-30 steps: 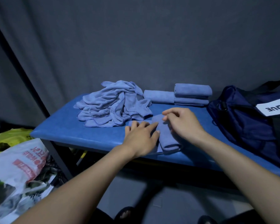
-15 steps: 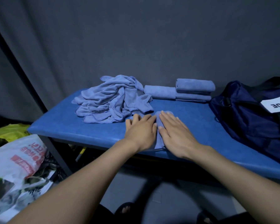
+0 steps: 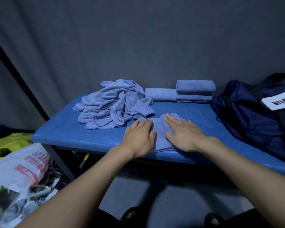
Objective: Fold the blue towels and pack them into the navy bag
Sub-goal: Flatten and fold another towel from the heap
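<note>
Two hands flat on one towel, mid-fold. Left to right:

Plastic bag with red print on the floor, far left, with something yellow behind it. Off task.

Blue table. On its left-centre sits the pile of unfolded towels, crumpled, its front edge just beside the left hand.

Left hand: fingers straight, palm down, pressing the left half of the towel at the table's front edge. Nothing gripped.

Right hand: same, fingers spread and straight, flattening the right half. Hands are apart, with a strip of towel showing between them. The towel looks like a narrow folded band running away from the person; layer count is hard to read in this dim light, probably two or more.

Behind, at the back edge: one folded towel lying alone, touching a stack of folded ones to its right.

Far right: navy bag on the table end, well apart from the towel in hand. Can't tell whether the mouth is open.

Doing this step well, my take: smooth outward from the centre line to push air out, square the near edges before the next fold, and keep the far end off the pile so no loose corner gets caught in. Then fold to match the stack's footprint so it packs flat. Much of the pile is left, so the task is maybe halfway.
</note>
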